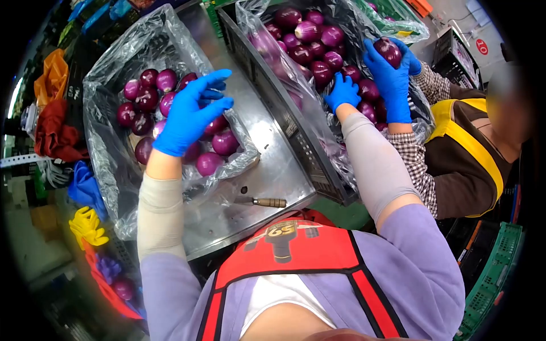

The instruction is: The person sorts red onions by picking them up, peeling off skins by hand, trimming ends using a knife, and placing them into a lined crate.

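Note:
My left hand (190, 116), in a blue glove, is over the right side of a plastic-lined box (105, 105). Its fingers stretch out to the right with nothing between them. Beneath it lie several peeled red onions (147, 98). My right hand (343, 92), also gloved in blue, reaches into a black crate (296, 133) lined with clear plastic. Its fingers are spread among the red onions (307, 32) there, and no onion shows in its grip. Beside it, a co-worker's blue-gloved hands (392, 85) hold a dark red onion (388, 52).
A wooden-handled knife (269, 202) lies on the metal table (227, 213) near my body. The co-worker (466, 153) stands close on my right. Yellow gloves (87, 226) hang at the left, and a green crate (493, 273) is at lower right.

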`<state>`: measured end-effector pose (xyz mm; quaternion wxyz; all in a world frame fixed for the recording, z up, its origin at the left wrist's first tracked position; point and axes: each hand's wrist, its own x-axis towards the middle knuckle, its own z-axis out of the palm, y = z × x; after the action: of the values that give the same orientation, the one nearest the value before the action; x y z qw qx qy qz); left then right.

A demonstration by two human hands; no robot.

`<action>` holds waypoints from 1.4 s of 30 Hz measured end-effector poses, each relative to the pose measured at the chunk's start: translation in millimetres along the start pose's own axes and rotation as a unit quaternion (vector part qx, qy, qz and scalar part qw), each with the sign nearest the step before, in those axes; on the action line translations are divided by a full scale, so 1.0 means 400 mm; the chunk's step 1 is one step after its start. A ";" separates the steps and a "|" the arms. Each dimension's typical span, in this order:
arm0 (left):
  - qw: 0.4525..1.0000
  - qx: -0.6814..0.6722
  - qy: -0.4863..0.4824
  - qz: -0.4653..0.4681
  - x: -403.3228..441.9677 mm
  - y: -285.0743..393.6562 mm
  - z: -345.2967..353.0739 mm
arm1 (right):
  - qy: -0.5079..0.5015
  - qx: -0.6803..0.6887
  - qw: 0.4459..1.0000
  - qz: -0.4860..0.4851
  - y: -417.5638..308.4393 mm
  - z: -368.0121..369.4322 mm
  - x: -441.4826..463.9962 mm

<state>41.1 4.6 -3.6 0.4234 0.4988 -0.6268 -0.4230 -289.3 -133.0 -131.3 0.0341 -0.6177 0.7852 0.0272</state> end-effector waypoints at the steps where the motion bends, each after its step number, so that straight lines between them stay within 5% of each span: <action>1: 1.000 0.007 0.000 -0.010 -0.005 0.001 0.006 | -0.001 0.002 1.000 -0.007 0.018 0.014 0.017; 4: 0.997 -0.068 0.024 -0.038 -0.018 -0.030 0.006 | -0.012 0.011 1.000 -0.007 0.017 0.003 0.032; 7: 0.992 -0.110 0.053 -0.033 -0.020 -0.042 0.003 | -0.005 0.166 0.984 0.070 -0.008 -0.047 0.023; 11: 0.985 -0.151 0.080 -0.022 -0.015 -0.034 0.006 | 0.134 0.273 0.950 -0.070 0.010 -0.058 0.101; 14: 0.986 -0.142 0.081 -0.022 -0.018 -0.038 0.014 | 0.184 0.427 0.852 -0.241 -0.078 -0.163 0.051; 16: 0.985 -0.158 0.063 -0.027 -0.022 -0.028 0.018 | 0.015 0.655 0.703 -0.277 -0.143 -0.290 -0.093; 20: 0.971 -0.232 -0.011 -0.053 -0.030 0.010 0.022 | -0.131 0.735 0.547 -0.379 -0.177 -0.342 -0.235; 26: 0.927 -0.367 -0.074 -0.020 -0.037 0.017 0.061 | -0.214 0.705 0.497 -0.459 -0.195 -0.326 -0.337; 33: 0.929 -0.365 -0.040 -0.045 -0.058 0.019 0.076 | -0.166 0.696 0.528 -0.457 -0.200 -0.315 -0.364; 42: 0.776 -0.619 -0.033 -0.111 -0.042 -0.004 0.075 | -0.196 0.740 0.554 -0.327 -0.187 -0.327 -0.358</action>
<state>15.5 24.2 -15.4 0.5698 0.1806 -0.1833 -0.7805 -185.6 -22.9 11.5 0.6389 -0.5689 0.2466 -0.4554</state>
